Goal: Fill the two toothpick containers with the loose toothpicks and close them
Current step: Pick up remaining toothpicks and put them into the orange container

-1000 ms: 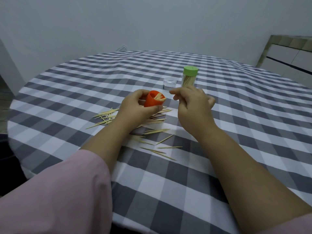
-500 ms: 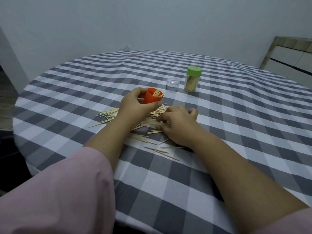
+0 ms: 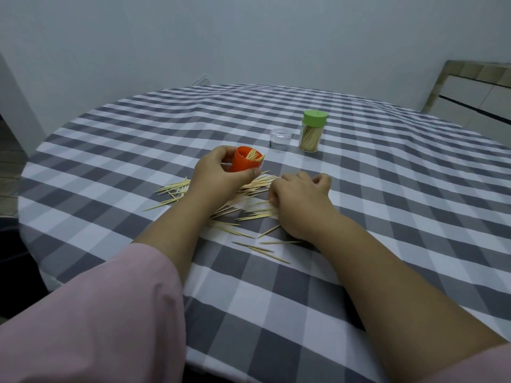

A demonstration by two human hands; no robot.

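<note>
My left hand grips an orange cup-shaped container, tilted, with several toothpicks sticking out of its open mouth. Loose toothpicks lie scattered on the checked tablecloth under and between my hands. My right hand rests on the right side of that pile, fingers curled, thumb and fingertips pinching at toothpicks. Behind them stands a small clear container without a lid. Next to it stands a clear container with a green lid, full of toothpicks and closed.
The round table carries a grey-and-white checked cloth. Its near edge runs under my forearms. A white wall is behind it, and a cabinet stands at the far right.
My right hand dropped from beside the orange container's mouth down onto the toothpick pile and curled its fingers there. My left hand kept holding the orange container.
</note>
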